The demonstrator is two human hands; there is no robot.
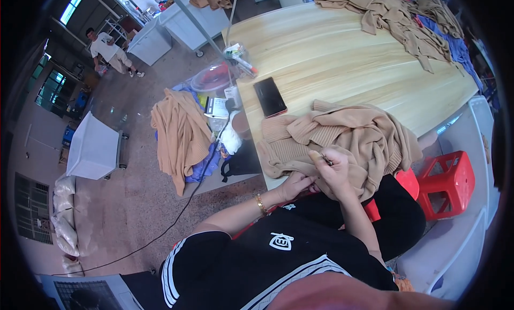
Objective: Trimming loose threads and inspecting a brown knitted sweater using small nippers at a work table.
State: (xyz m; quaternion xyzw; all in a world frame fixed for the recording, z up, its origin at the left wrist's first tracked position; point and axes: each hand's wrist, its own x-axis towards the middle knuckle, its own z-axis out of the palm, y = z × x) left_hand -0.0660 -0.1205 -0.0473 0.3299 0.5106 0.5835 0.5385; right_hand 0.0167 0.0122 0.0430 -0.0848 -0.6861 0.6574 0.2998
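A tan knitted sweater (348,128) lies bunched on the near edge of the wooden table, with part of it hanging over toward my lap. At its lower edge my left hand (295,186) is closed, its fingers pinching the knit fabric. Just to the right, my right hand (335,173) is raised over the sweater and curled in a fist. A small dark metal tool (326,159) pokes out of that fist; most of it is hidden, so its exact kind is unclear. A yellowish covering wraps one finger or thumb of this hand.
A black phone (270,97) lies on the wooden table (305,48). More tan sweaters (385,21) are heaped at its far right, and others (182,131) at the left. Red stools (447,184) stand at the right. White carts (96,147) and a person (108,49) are farther left.
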